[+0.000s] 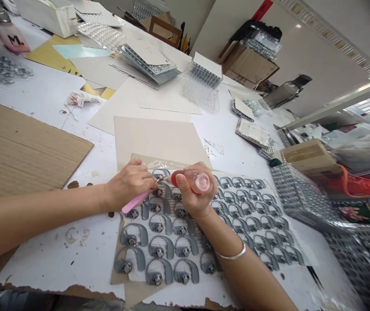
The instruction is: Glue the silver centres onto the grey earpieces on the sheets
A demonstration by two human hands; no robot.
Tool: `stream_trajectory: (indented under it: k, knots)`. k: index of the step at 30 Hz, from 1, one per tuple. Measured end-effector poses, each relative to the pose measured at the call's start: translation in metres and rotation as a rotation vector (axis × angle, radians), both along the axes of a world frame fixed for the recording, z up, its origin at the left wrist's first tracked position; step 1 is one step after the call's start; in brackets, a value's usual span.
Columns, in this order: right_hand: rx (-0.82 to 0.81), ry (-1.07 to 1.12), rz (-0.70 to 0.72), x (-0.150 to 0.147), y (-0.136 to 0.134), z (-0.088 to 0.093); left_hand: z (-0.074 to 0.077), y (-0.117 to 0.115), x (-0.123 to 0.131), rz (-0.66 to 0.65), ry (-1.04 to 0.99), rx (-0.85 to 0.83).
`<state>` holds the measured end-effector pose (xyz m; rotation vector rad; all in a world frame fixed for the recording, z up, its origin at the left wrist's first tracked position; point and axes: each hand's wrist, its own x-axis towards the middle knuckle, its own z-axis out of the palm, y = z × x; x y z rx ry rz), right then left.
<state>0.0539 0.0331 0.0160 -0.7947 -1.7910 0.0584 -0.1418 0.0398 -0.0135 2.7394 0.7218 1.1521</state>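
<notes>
My left hand [132, 183] is closed on a slim pink tool with a flat handle [136, 201] and a thin metallic tip, probably tweezers. Its tip reaches the top-left part of a sheet of grey ear-hook earphone shells [159, 224]. In my right hand [196, 192] is a small translucent squeeze bottle [201, 181] with a red neck, tilted so its nozzle points left at the same shell. Whether the nozzle touches it I cannot tell. The shells stand in rows, many with round metallic parts and fine wires. My right hand and forearm cover some of them.
A beige card [159, 138] lies beyond the shells, and brown cardboard [23, 151] at left. Clear trays [204, 77] of small parts stand at the back. Stacked trays [304, 198] and boxes [311, 155] line the right. A bottle marked "M." [12, 36] stands far left.
</notes>
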Motion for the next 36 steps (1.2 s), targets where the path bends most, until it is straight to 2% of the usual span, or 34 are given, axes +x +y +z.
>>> stream_trajectory:
  k: [10, 26, 32, 36]
  knots:
    - [-0.001, -0.017, 0.024, 0.000, -0.002, 0.001, 0.011, 0.009, -0.007, -0.069, -0.111, -0.394]
    - [-0.016, 0.012, 0.039, -0.002, -0.004, 0.000, 0.006, 0.022, -0.008, -0.051, -0.218, -0.652]
    - [-0.059, 0.023, 0.047, -0.002, -0.005, -0.001, 0.008, 0.021, -0.008, -0.020, -0.236, -0.894]
    - [-0.046, 0.050, 0.062, -0.002, -0.004, -0.004, 0.012, 0.021, -0.008, -0.006, -0.246, -0.961]
